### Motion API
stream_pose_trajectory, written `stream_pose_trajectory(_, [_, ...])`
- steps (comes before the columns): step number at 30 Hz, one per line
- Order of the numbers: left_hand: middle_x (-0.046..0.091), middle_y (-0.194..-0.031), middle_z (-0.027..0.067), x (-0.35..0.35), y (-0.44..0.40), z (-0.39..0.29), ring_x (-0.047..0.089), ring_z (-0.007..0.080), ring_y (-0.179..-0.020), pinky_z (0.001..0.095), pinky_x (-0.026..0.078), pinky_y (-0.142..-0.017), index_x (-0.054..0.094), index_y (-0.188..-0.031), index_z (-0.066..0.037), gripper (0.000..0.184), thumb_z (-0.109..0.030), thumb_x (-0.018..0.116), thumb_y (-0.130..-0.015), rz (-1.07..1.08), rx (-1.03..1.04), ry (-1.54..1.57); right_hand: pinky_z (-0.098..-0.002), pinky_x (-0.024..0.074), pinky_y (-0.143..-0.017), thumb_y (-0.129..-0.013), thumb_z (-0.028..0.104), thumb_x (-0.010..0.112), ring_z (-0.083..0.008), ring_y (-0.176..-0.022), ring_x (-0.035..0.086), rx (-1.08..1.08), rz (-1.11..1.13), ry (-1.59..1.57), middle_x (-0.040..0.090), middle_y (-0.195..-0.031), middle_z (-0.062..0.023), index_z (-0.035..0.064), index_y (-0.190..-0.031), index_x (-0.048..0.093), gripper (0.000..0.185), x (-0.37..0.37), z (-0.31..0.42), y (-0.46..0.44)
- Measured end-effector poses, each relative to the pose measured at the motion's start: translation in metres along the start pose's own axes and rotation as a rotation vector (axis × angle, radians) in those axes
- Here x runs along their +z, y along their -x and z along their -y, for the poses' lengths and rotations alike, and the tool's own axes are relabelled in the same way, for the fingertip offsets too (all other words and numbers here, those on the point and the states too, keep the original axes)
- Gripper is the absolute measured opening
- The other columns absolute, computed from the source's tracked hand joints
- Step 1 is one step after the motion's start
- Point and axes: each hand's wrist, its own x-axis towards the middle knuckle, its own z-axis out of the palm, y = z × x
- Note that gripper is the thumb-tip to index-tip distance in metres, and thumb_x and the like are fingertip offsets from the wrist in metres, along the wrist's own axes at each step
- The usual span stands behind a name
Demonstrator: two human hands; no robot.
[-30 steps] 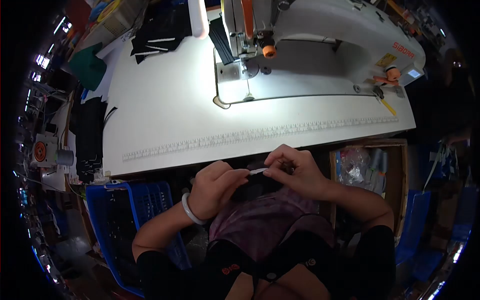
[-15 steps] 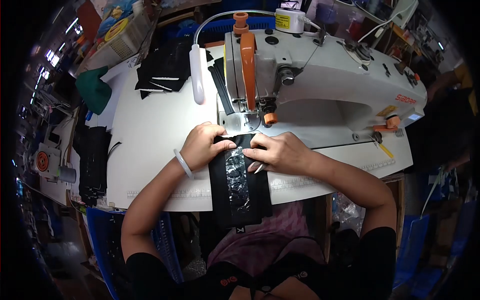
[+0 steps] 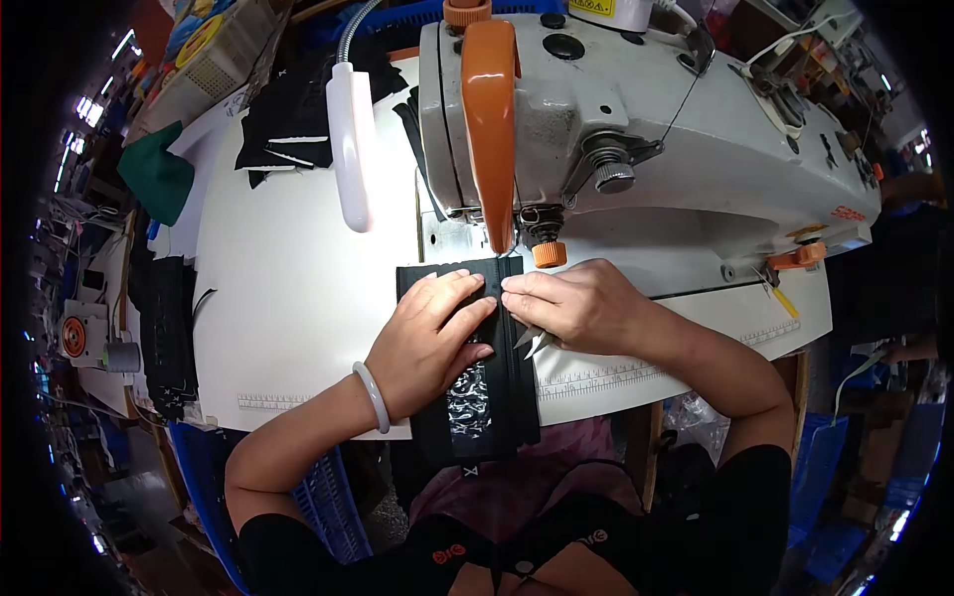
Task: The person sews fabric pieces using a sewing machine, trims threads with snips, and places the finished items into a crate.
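A black fabric piece with a shiny clear strip down its middle lies under the sewing machine's needle area and hangs over the table's front edge. My left hand rests flat on its upper part, fingers stretched out. With thumb and forefinger my right hand pinches the fabric's right side just in front of the presser foot. Pointed metal blades, apparently thread snips, stick out below that hand, their handles hidden in the palm. The sewing machine has an orange guard hiding the needle.
A white lamp stands left of the machine head. Black fabric pieces are piled behind it, with more black strips at far left. A green cloth lies nearby. Yellow-handled tool sits at right.
The fabric has been turned out flatter and pushed up to the presser foot. My left hand has gone from pinching its top edge to lying flat on it. The view has moved closer.
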Motion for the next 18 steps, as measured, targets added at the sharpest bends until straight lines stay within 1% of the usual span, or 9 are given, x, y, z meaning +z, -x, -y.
stream_pose_trajectory(2, [0.052, -0.137, 0.0191, 0.000, -0.001, 0.002, 0.047, 0.0380, -0.131, 0.0514, 0.037, -0.110, 0.057, -0.132, -0.005, 0.056, -0.017, 0.076, -0.080, 0.014, 0.005, 0.005, -0.0269, 0.0489, -0.047, -0.080, 0.013, 0.066, -0.0105, -0.059, 0.063, -0.005, 0.040, 0.078, 0.064, -0.089, 0.0007, 0.0082, -0.091, 0.068, 0.012, -0.003, 0.001, -0.002])
stream_pose_trajectory(6, [0.049, -0.143, 0.0190, -0.007, -0.007, 0.006, 0.045, 0.0398, -0.134, 0.0508, 0.037, -0.110, 0.057, -0.133, -0.003, 0.058, -0.016, 0.076, -0.079, 0.050, -0.013, -0.031, -0.0260, 0.0489, -0.047, -0.079, 0.012, 0.065, -0.0099, -0.058, 0.062, 0.021, 0.048, 0.156, 0.064, -0.085, 0.0016, 0.0088, -0.093, 0.067, 0.014, -0.004, 0.000, -0.006])
stream_pose_trajectory(9, [0.051, -0.141, 0.0168, -0.008, -0.010, 0.013, 0.045, 0.0353, -0.134, 0.0501, 0.034, -0.113, 0.059, -0.131, -0.005, 0.052, -0.026, 0.071, -0.086, 0.033, -0.020, -0.057, -0.0260, 0.0487, -0.047, -0.079, 0.012, 0.064, -0.0099, -0.058, 0.062, 0.029, 0.074, 0.177, 0.063, -0.082, 0.0019, 0.0096, -0.095, 0.067, 0.016, 0.001, -0.005, -0.007])
stream_pose_trajectory(18, [0.053, -0.139, 0.0185, -0.012, -0.019, 0.017, 0.048, 0.0362, -0.131, 0.0490, 0.035, -0.112, 0.059, -0.128, -0.002, 0.054, -0.024, 0.075, -0.082, 0.033, -0.020, -0.069, -0.0263, 0.0535, -0.049, -0.081, 0.012, 0.063, -0.0109, -0.063, 0.065, 0.102, 0.061, 0.121, 0.062, -0.085, 0.0015, 0.0136, -0.097, 0.068, 0.017, 0.001, -0.009, -0.011])
